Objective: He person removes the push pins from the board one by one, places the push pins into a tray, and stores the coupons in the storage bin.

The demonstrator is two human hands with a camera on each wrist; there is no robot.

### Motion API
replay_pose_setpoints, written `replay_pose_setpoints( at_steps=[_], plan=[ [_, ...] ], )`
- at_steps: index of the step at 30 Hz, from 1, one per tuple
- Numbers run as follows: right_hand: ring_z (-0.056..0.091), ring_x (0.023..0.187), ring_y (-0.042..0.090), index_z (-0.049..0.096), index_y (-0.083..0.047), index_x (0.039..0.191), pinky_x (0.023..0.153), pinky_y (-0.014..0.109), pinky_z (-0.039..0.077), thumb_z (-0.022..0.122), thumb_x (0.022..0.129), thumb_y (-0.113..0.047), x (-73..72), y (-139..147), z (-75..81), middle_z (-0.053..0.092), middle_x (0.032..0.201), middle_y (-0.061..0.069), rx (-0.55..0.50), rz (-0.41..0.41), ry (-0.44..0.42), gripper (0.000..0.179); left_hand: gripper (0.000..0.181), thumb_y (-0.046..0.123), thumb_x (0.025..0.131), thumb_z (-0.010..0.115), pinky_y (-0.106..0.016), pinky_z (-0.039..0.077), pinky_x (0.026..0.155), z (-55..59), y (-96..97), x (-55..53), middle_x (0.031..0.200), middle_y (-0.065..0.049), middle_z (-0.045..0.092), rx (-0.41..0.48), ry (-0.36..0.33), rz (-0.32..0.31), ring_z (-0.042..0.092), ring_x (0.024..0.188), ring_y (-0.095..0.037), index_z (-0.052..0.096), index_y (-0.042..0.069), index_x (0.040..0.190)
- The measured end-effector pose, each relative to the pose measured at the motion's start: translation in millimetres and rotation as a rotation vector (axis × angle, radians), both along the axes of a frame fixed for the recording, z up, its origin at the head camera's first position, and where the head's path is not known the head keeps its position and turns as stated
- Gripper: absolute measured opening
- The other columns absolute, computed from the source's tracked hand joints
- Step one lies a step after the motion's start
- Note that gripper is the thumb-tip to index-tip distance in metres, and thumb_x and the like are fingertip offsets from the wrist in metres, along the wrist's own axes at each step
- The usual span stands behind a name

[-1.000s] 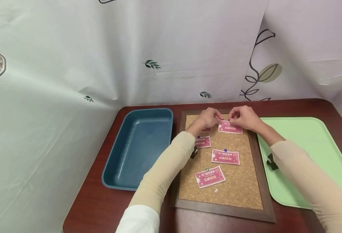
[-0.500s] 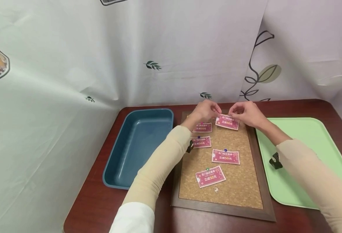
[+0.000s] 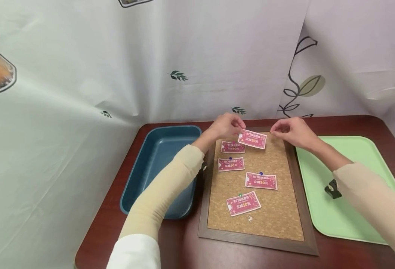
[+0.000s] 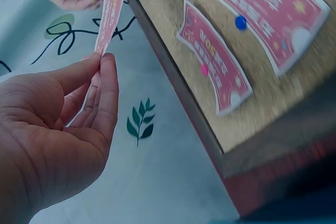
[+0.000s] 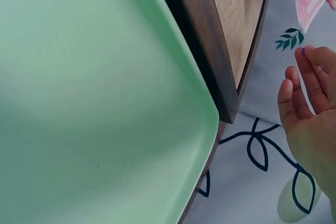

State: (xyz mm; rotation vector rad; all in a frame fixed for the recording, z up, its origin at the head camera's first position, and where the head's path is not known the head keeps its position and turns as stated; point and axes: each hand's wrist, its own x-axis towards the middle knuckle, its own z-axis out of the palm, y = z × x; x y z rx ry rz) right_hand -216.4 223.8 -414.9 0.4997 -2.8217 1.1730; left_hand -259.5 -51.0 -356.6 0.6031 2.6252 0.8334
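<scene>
My left hand point(image 3: 225, 126) pinches a pink paper coupon point(image 3: 252, 139) by its corner, raised over the top of a framed corkboard point(image 3: 274, 213). Between the thumb and forefinger of my right hand point(image 3: 295, 131) is a small purple push pin point(image 5: 303, 51), mostly covered by the fingertips. That hand hovers at the board's upper right, apart from the coupon. Pinned to the cork are several more coupons: one under a pink pin point(image 4: 204, 70), one under a blue pin point(image 4: 240, 22), another at the middle right point(image 3: 261, 181), and a tilted one point(image 3: 243, 203) with a green pin.
A deep blue bin point(image 3: 163, 130) stands left of the board, below my left forearm. On the right lies a light green tray point(image 3: 345, 220), partly under my right forearm. A patterned white cloth point(image 3: 210, 56) hangs behind the dark red table point(image 3: 98, 239).
The coupon has come up off the top right of the cork and moved left with my left hand. My right hand has let go of it and drawn away to the right.
</scene>
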Motion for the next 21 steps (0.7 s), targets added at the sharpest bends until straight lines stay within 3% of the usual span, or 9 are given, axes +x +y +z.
replay_pose_setpoints(
  at_steps=[12, 21],
  plan=[
    [0.057, 0.078, 0.020, 0.080, -0.009, 0.100, 0.065, 0.027, 0.043, 0.080, 0.096, -0.008, 13.4, 31.9, -1.0, 0.077, 0.098, 0.010, 0.054, -0.049, 0.039, 0.004, 0.010, 0.014, 0.103, 0.072, -0.030, 0.056, 0.075, 9.3, -63.4, 7.3, 0.102, -0.006, 0.070, 0.009, 0.035, 0.043, 0.070, 0.094, -0.027, 0.074, 0.007, 0.110],
    [0.058, 0.074, 0.006, 0.080, -0.010, 0.098, 0.061, 0.020, 0.043, 0.085, 0.091, -0.008, 24.2, 61.3, -11.8, 0.076, 0.089, 0.006, 0.065, -0.077, 0.064, 0.009, 0.009, 0.013, 0.103, 0.071, -0.035, 0.060, 0.083, 3.8, -120.7, 18.8, 0.104, -0.008, 0.069, 0.006, 0.059, 0.116, 0.068, 0.092, -0.023, 0.073, 0.008, 0.111]
  ],
)
